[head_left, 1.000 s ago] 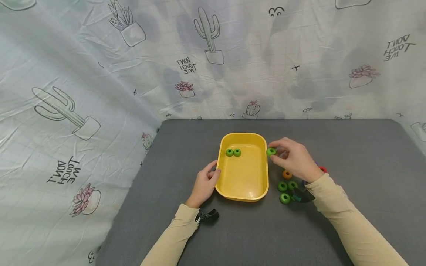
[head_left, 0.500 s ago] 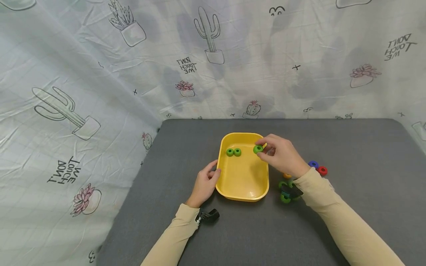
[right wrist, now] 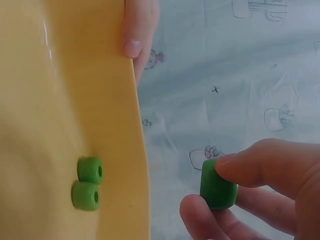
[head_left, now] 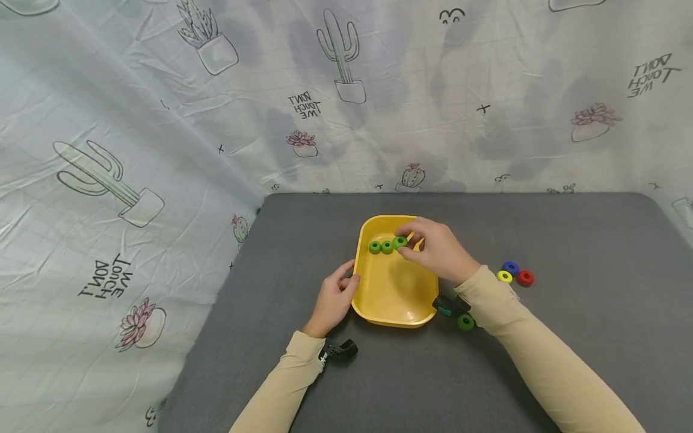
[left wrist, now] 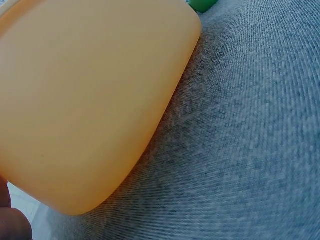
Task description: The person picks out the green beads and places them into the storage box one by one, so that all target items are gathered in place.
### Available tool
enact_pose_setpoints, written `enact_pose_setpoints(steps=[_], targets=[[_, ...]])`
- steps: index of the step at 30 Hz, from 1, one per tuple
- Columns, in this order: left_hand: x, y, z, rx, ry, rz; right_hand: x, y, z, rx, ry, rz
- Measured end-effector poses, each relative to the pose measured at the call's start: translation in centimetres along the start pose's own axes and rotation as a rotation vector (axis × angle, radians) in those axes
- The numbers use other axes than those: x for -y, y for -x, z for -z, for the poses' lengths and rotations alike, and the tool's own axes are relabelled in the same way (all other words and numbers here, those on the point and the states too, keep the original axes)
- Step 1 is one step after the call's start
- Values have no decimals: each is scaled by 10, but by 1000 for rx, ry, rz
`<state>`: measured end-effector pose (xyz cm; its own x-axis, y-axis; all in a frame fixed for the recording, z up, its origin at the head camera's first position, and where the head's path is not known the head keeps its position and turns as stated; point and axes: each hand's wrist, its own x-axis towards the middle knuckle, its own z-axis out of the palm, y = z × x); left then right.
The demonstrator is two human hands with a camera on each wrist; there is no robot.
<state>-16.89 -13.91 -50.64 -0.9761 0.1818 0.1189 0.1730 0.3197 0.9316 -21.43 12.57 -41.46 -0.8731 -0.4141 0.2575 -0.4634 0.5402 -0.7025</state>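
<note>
My left hand [head_left: 331, 304] holds the left rim of a yellow tray [head_left: 397, 288]; the right wrist view shows its thumb [right wrist: 133, 47] over the edge. Two green beads [head_left: 381, 247] with holes sit side by side inside, near the far left. A third green bead [head_left: 400, 242] is pinched between thumb and fingers of my right hand [head_left: 441, 249], over the tray just right of that pair. The right wrist view shows this bead [right wrist: 218, 187] held higher than the tray's floor. In the left wrist view the tray's outer wall [left wrist: 95, 100] fills the left side.
Right of the tray lie a blue bead [head_left: 511, 268], a red bead [head_left: 525, 278] and a yellow bead [head_left: 505, 276] close together. Another green bead [head_left: 465, 322] shows by the right wrist camera [head_left: 450, 305]. A patterned cloth [head_left: 379, 90] hangs behind the grey table [head_left: 325, 219].
My right hand has carried the green bead leftward from outside the tray's right rim to beside the pair. The yellow bead has come into sight. The left hand stays put.
</note>
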Motion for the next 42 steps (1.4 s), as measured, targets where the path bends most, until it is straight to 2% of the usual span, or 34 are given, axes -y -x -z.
enact_pose_setpoints(steps=[10,19,22,29,35,42], targets=[[0,0,0,-6,-16,4,3,-11,-13,30,3,0],[-2,-1,-4,-38,-49,39,3,-23,-27,86,21,-66],[-8,0,-5,-44,-58,47,4,-27,-30,87,25,-85],[-36,6,-2,-36,-22,29,0,-38,-41,112,28,-79],[-37,6,-2,-37,-32,31,-4,-43,-52,130,58,-61],[-36,6,-2,-41,-31,25,-8,-48,-62,159,103,-90]])
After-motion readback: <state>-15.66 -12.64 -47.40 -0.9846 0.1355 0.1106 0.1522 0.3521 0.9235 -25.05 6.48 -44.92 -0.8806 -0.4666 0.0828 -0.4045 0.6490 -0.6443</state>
